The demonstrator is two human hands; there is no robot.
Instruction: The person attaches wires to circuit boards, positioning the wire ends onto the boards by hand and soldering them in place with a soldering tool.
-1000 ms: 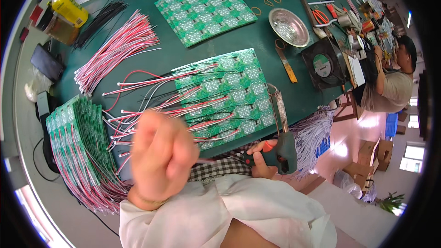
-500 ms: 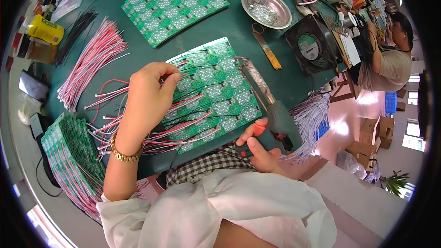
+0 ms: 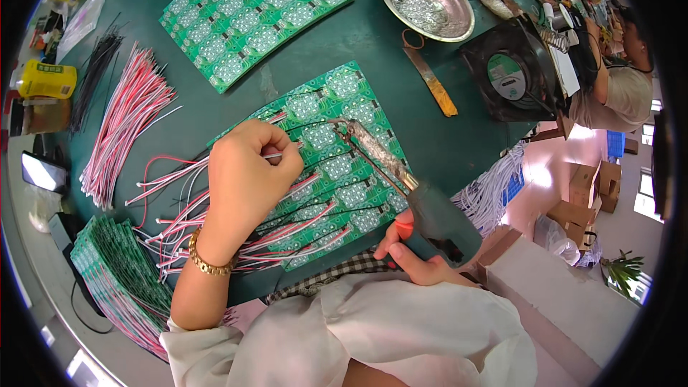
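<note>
A green circuit board panel [image 3: 383, 147] with many round units lies on the bench in front of me. My left hand [image 3: 251, 175] is over its left part, finger and thumb pinched on a thin wire. Several red, white and black wires [image 3: 215, 244] run across the panel and off its left edge. My right hand [image 3: 419, 261], a red cover on one fingertip, is wrapped round the dark handle of a soldering iron [image 3: 444, 218]. The iron's tip is over the upper middle of the panel, close to the pinched wire; whether it touches cannot be made out.
A stack of green panels [image 3: 251, 14] lies at the far side. A metal bowl [image 3: 430, 3], a flat blade [image 3: 433, 86] and a black fan [image 3: 509, 72] stand right. Wire bundles [image 3: 129, 122] and wired panels [image 3: 118, 272] are left. Another person [image 3: 616, 93] sits far right.
The soldering iron's tip has moved left, from the panel's right edge to over its upper middle. My left hand has shifted slightly, still pinching. The whole view has shifted somewhat.
</note>
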